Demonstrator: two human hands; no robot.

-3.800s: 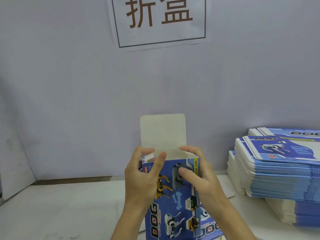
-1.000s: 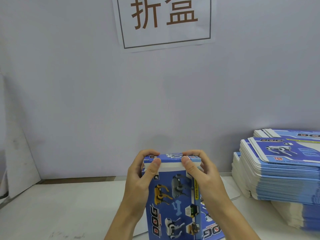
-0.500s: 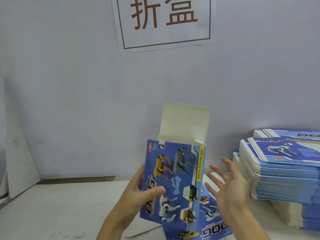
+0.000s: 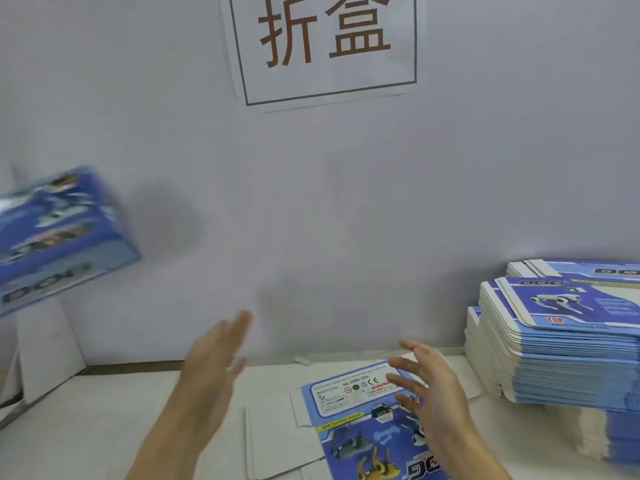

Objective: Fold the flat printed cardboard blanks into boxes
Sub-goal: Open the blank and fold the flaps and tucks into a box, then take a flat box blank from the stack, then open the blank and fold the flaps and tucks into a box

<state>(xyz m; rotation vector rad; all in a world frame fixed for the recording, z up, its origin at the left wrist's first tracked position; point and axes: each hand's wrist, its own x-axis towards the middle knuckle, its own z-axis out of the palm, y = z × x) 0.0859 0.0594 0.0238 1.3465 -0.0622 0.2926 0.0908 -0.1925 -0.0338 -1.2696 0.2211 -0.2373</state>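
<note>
The folded box (image 4: pixel 59 237) is at the far left of your view, tilted, blurred, and well above the bench (image 4: pixel 86 427), with neither hand touching it; whether anything out of frame supports it cannot be told. Its blue printed faces show, but the print is too smeared to read beyond large letters along the lower edge.

Your left hand (image 4: pixel 211 365) is raised over the bench with fingers straight and together, pointing up and away from you, holding nothing. Your right hand (image 4: pixel 429 382) hovers just above a flat blank (image 4: pixel 349 393) with fingers spread and lightly bent, also holding nothing; contact with the blank cannot be confirmed.

That flat blank lies printed side up on the bench directly in front of you, its white label panel toward the wall, dog artwork nearer you. Plain white flaps of card (image 4: pixel 277 441) show at its left.

At the right edge of the bench sits a tall stack of blanks (image 4: pixel 561 362), blue-and-white edges layered, top sheet showing a dog picture.

On the wall (image 4: pixel 311 202) behind hangs a paper sign (image 4: pixel 325 46) with two large brown characters inside a dark frame.
</note>
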